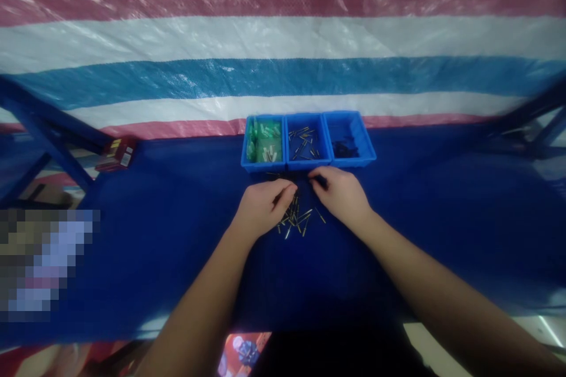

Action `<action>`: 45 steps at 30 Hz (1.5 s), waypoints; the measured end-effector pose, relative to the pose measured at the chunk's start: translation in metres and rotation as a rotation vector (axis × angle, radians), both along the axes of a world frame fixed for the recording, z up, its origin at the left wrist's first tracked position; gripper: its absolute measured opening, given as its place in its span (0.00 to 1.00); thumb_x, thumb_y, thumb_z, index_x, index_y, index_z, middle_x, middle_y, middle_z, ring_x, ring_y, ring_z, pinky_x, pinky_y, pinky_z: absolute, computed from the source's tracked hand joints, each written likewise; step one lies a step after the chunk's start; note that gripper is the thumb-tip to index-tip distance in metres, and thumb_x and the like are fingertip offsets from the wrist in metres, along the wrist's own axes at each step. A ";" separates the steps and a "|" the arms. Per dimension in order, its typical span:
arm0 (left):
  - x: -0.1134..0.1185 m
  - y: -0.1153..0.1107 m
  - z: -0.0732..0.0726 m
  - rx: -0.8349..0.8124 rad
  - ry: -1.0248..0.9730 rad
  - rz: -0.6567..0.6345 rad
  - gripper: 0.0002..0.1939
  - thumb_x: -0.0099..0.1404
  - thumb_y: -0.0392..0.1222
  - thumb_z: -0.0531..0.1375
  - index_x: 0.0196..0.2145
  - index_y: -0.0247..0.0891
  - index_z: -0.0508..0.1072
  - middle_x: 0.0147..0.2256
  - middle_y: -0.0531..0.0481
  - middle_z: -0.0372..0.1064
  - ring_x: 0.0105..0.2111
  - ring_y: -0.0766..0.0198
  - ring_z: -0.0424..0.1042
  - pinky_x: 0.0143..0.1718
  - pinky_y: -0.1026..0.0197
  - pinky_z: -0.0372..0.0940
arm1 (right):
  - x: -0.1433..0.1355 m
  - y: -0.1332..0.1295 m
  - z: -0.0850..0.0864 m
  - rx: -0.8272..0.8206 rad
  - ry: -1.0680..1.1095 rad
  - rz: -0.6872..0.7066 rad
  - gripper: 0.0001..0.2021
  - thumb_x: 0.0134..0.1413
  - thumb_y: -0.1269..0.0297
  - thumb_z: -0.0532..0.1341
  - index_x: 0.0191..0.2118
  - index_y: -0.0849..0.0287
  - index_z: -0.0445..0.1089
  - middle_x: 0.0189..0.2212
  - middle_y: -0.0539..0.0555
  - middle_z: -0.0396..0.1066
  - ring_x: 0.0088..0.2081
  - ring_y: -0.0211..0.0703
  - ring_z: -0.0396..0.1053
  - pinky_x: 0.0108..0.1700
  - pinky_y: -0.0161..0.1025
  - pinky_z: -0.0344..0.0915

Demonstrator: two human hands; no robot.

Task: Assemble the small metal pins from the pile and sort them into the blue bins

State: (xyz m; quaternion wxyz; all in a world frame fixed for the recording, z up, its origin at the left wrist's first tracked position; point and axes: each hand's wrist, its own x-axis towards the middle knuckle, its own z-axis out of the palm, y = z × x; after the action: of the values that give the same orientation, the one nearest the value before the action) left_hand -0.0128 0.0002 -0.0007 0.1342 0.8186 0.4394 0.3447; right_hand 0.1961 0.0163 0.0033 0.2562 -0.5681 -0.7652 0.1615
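Observation:
My left hand [265,203] is closed in a pinch just above a loose pile of thin brass-and-silver metal pins [296,221] on the blue table. Whatever lies between its fingertips is too small to make out. Facing it, my right hand [342,194] has thumb and forefinger curled together close to the front of the bins; its fingertips show nothing I can name. Behind the hands stand three joined blue bins. Small clear pieces and green plastic fill the left bin [264,166], similar metal pins lie in the middle bin [308,162], and small black parts sit in the right bin [354,161].
Blue cloth covers the table [177,235], backed by a striped plastic sheet [283,76]. A dark red box [117,153] sits by the blue frame leg at left. Below the front edge, a lit screen [244,354] shows between my arms.

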 end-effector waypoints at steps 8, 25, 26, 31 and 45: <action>0.001 0.000 -0.003 -0.010 -0.021 0.030 0.10 0.71 0.43 0.57 0.43 0.39 0.76 0.30 0.53 0.76 0.27 0.68 0.74 0.31 0.65 0.65 | -0.004 -0.005 0.005 0.067 0.147 -0.004 0.09 0.54 0.74 0.62 0.40 0.56 0.75 0.36 0.51 0.79 0.30 0.41 0.73 0.36 0.40 0.70; 0.003 0.000 -0.002 0.014 -0.063 0.032 0.07 0.69 0.42 0.61 0.43 0.40 0.75 0.26 0.57 0.74 0.25 0.70 0.73 0.29 0.67 0.64 | -0.018 -0.015 0.010 -0.183 0.791 0.058 0.04 0.53 0.66 0.67 0.36 0.58 0.74 0.29 0.51 0.75 0.27 0.36 0.68 0.29 0.35 0.64; 0.003 0.000 -0.002 0.014 -0.061 0.032 0.07 0.69 0.42 0.60 0.43 0.40 0.75 0.26 0.57 0.74 0.25 0.70 0.73 0.29 0.67 0.64 | -0.018 -0.015 0.010 -0.193 0.812 0.058 0.05 0.53 0.66 0.67 0.36 0.58 0.74 0.29 0.51 0.75 0.27 0.36 0.68 0.29 0.35 0.64; 0.003 0.000 -0.003 0.002 -0.070 0.031 0.07 0.69 0.43 0.60 0.43 0.41 0.75 0.27 0.57 0.75 0.25 0.70 0.73 0.30 0.67 0.64 | -0.019 -0.013 0.010 -0.211 0.874 0.030 0.06 0.52 0.65 0.68 0.36 0.59 0.74 0.28 0.51 0.75 0.27 0.36 0.68 0.28 0.36 0.63; 0.002 0.002 -0.005 0.008 -0.010 0.077 0.09 0.72 0.45 0.56 0.41 0.40 0.75 0.31 0.52 0.78 0.28 0.67 0.76 0.31 0.66 0.66 | -0.017 -0.016 0.013 -0.133 0.644 0.078 0.07 0.55 0.66 0.65 0.40 0.57 0.75 0.27 0.49 0.72 0.25 0.36 0.67 0.28 0.35 0.65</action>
State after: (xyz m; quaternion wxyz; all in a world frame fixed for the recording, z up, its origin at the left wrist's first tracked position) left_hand -0.0113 0.0026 -0.0056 0.1197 0.7998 0.4685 0.3556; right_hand 0.1789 0.0002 0.0167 0.4409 -0.4736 -0.6540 0.3919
